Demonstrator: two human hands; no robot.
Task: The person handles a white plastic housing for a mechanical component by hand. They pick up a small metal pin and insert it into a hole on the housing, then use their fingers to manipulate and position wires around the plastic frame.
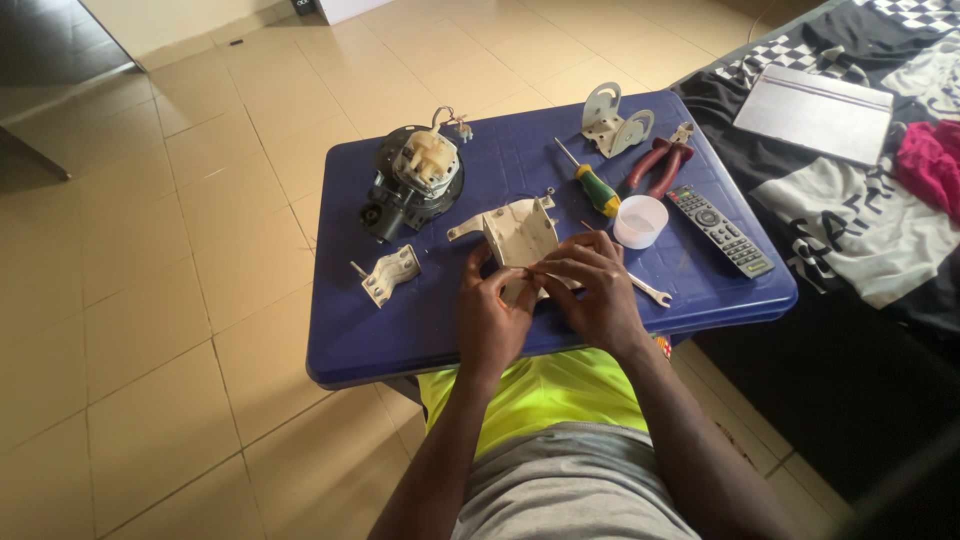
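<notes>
Holding a cream plastic part (520,238) near the blue table's (400,330) front edge, the left hand (492,318) and right hand (597,290) both gripped it. The white cup (640,221) looked empty.

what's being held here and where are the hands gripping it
Both hands hold the cream plastic bracket by its near, lower end: left hand at its left edge, right hand at its right.

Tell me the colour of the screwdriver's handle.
Green and yellow: the screwdriver lies on the blue table, head view.
</notes>
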